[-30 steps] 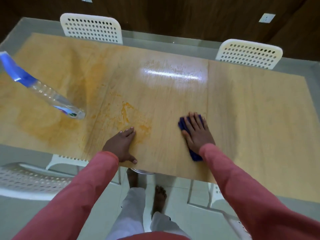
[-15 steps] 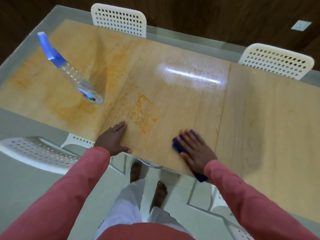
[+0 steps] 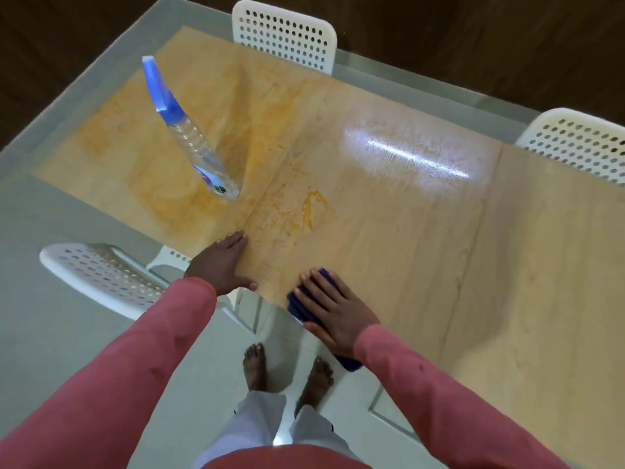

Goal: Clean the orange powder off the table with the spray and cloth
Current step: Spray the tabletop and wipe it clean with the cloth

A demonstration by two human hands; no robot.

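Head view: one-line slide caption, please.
Right hand presses blue cloth at table edge; left hand flat beside orange powder smears; spray bottle stands untouched.

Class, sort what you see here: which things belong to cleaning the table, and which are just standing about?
Part of the job:
spray bottle
blue cloth under the right hand
orange powder smears
table

Just standing about:
three white perforated chairs

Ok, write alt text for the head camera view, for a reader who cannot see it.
A person's right hand presses a blue cloth flat at the near edge of a wooden table while the left hand rests flat beside it. Orange powder smears lie just beyond the hands, a spray bottle stands further left, and white perforated chairs surround the table.
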